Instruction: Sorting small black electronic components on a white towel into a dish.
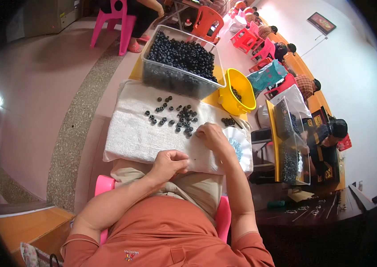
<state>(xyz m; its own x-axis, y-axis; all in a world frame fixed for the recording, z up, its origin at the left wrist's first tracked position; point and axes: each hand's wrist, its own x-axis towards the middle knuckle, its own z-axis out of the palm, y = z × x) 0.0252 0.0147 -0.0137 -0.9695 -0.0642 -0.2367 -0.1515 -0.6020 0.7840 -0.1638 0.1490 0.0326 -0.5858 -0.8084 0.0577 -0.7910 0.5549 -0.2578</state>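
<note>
On a white towel (130, 140) in front of me lie several loose black round beads (187, 114) with holes. My right hand (211, 137) reaches to the near right edge of these beads, its fingers drawn together. Whatever its fingertips hold, if anything, is hidden. Lower and to the left, my left hand (169, 165) hovers over the towel's near edge with thumb and fingers pinched. What lies in that pinch is too small to name. Beside my right forearm, partly covered by it, is a white fluted dish (243, 165) with small light-blue bits.
A see-through box (177, 80) full of black beads stands beyond the towel. Right of it is a yellow bucket (229, 104) with some dark beads. More boxes of beads (291, 167) stand further right. Several people sit along the right wall, and another person (146, 13) sits ahead.
</note>
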